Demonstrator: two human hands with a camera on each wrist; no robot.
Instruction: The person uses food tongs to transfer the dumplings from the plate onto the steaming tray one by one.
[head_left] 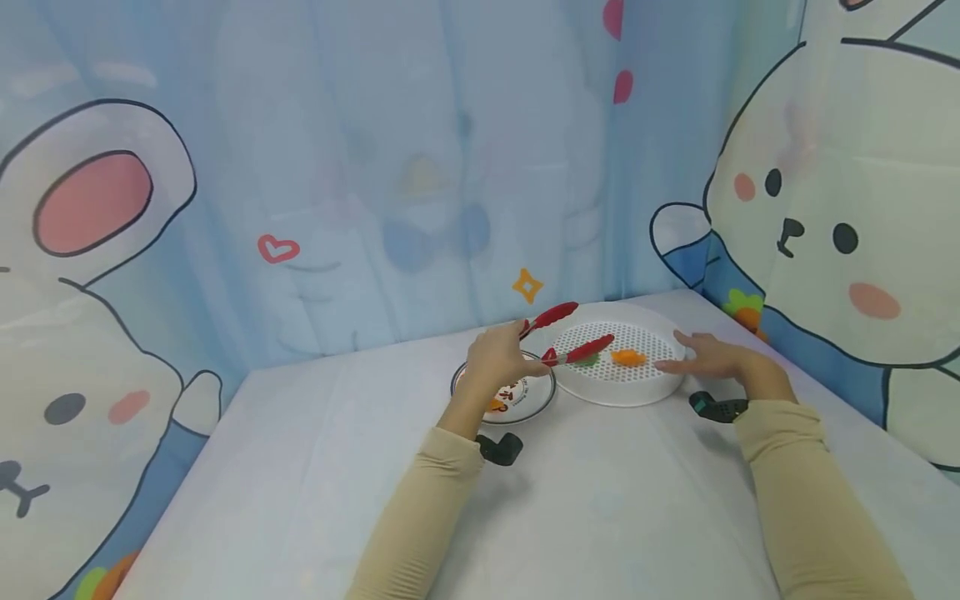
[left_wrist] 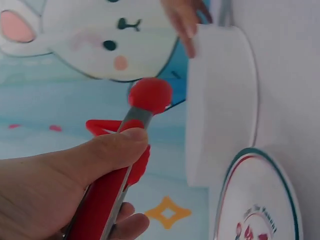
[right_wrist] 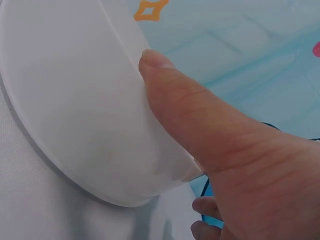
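My left hand grips a pair of red-and-metal tongs, thumb along one arm. The two red tips stand apart over the left part of a round white basket with a perforated floor. In it lie an orange piece and a green piece, the latter partly hidden by the tongs. My right hand rests at the basket's right side, its straight thumb on the rim. Below my left hand sits a round white plate with red print, an orange bit at its left edge.
A white cloth covers the table. Behind it hangs a light blue curtain with cartoon animals. Black wrist devices show by both sleeves. The plate stands right beside the basket's left edge.
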